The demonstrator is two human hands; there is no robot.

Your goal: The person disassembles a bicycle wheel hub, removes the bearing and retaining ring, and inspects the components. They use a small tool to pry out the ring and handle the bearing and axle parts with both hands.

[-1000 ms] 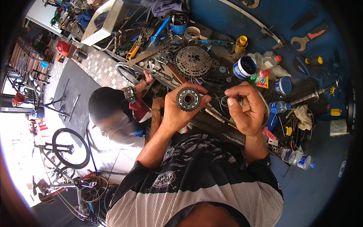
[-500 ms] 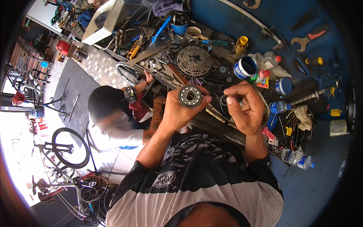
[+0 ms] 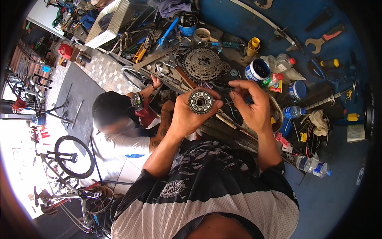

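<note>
My left hand (image 3: 184,115) is closed around a freehub body (image 3: 200,102), a round metal part with a toothed rim. Its open end faces up and shows a ring of notches with a bearing in the centre. To the right of it, my right hand (image 3: 254,105) is raised over the bench, thumb and forefinger apart. I make out nothing between those fingertips. Beyond both hands, a large bicycle cassette (image 3: 203,64) lies flat on the bench.
A tub of dark grease (image 3: 258,70), a metal bowl (image 3: 277,113) and a plastic bottle (image 3: 293,112) stand at the right. Tools and a blue can (image 3: 188,26) crowd the far bench. At the left another person (image 3: 119,119) bends close to my left arm; a bicycle (image 3: 75,191) is behind.
My right hand's thumb and forefinger have parted, and the hand has shifted slightly up. The small dark ring seen near those fingertips earlier no longer shows there. My left hand stays nearly in place.
</note>
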